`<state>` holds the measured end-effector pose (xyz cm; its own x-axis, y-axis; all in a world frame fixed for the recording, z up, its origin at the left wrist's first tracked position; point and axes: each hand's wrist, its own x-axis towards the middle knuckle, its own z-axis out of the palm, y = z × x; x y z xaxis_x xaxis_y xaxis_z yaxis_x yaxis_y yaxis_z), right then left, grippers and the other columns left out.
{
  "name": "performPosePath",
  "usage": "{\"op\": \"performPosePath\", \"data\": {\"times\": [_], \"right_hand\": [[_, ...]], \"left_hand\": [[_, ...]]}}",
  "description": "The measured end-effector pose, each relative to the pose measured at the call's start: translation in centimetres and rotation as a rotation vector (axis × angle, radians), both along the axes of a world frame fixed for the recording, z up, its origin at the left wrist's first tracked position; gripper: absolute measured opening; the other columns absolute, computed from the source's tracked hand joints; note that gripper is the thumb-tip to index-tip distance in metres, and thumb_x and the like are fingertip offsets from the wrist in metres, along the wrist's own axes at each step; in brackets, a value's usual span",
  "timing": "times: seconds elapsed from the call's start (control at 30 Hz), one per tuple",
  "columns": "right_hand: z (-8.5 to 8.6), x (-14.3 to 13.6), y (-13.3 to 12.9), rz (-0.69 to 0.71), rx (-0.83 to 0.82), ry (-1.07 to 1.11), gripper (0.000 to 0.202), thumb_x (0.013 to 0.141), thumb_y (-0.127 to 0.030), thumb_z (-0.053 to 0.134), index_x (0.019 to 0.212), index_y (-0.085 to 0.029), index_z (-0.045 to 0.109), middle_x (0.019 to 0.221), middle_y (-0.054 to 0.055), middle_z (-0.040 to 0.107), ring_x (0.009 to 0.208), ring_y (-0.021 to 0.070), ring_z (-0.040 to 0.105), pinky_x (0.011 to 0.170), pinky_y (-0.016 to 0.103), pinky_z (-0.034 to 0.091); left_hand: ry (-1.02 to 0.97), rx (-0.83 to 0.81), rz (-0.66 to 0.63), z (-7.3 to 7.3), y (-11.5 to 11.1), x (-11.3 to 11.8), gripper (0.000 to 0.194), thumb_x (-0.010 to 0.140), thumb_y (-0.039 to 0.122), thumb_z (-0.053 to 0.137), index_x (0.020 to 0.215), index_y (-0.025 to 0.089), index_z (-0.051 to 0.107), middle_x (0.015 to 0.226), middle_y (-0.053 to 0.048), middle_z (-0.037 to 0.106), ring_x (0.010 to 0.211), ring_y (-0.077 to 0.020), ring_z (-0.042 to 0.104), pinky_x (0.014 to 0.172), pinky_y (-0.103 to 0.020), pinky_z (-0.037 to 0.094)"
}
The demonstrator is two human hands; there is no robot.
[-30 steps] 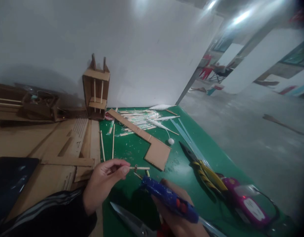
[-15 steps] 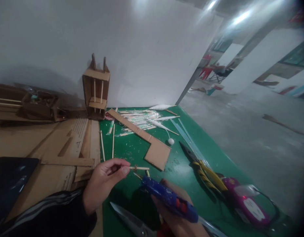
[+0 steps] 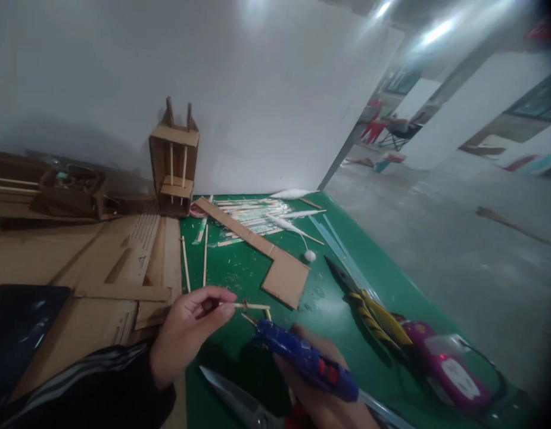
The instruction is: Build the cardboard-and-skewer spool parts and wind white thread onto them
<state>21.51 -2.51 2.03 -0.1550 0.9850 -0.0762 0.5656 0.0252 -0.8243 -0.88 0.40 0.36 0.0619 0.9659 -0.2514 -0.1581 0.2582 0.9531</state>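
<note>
One thin stick [image 3: 258, 307], in the head view, points rightward over the green table [image 3: 239, 271], long axis nearly crosswise, pinched by the left hand [image 3: 190, 333], while the right hand [image 3: 317, 398] grips a blue glue gun [image 3: 297, 353] (nozzle [image 3: 250, 320] aimed up-left, seemingly just beside the stick).

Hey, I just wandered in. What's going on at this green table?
A person is working with a stick and glue. The left-hand grip pinches a thin wooden stick, which has something small on it, too blurred to make out. The right-hand grip holds a blue glue gun, its tip close below the stick, apparently not touching. Just beyond lies a cut cardboard piece, with a yellow-handled tool off to the right.
</note>
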Motion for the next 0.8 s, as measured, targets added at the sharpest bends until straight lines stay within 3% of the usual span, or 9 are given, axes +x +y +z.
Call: {"op": "performPosePath", "data": {"times": [0.2, 0.4, 0.8], "right_hand": [[-0.1, 0.2, 0.1, 0.035, -0.055, 0.003, 0.030, 0.086, -0.042, 0.056, 0.068, -0.019, 0.049, 0.065, -0.001, 0.053, 0.059, 0.0136, 0.049, 0.055, 0.024, 0.042], [1.2, 0.4, 0.3, 0.089, -0.162, -0.001, 0.032, 0.088, -0.046, 0.053, 0.070, -0.019, 0.052, 0.065, -0.002, 0.052, 0.060, 0.0136, 0.048, 0.056, 0.025, 0.042], [0.9, 0.9, 0.4, 0.103, -0.158, -0.004, 0.029, 0.086, -0.044, 0.056, 0.073, -0.019, 0.055, 0.066, -0.001, 0.054, 0.059, 0.0142, 0.050, 0.054, 0.025, 0.044]], "left_hand": [[0.007, 0.012, 0.005, 0.0, 0.1, 0.1, 0.024, 0.077, 0.036, 0.074, 0.092, 0.018, 0.073, 0.082, -0.003, 0.071, 0.074, -0.0129, 0.062, 0.066, -0.019, 0.049], [0.076, 0.043, -0.020, 0.5, 0.4, 0.0, 0.024, 0.079, 0.038, 0.072, 0.089, 0.016, 0.075, 0.074, -0.004, 0.071, 0.067, -0.0150, 0.064, 0.064, -0.023, 0.053], [0.039, 0.047, -0.029, -0.1, 0.3, -0.2, 0.024, 0.078, 0.040, 0.073, 0.089, 0.018, 0.075, 0.077, -0.004, 0.073, 0.070, -0.0137, 0.065, 0.066, -0.021, 0.053]]}}
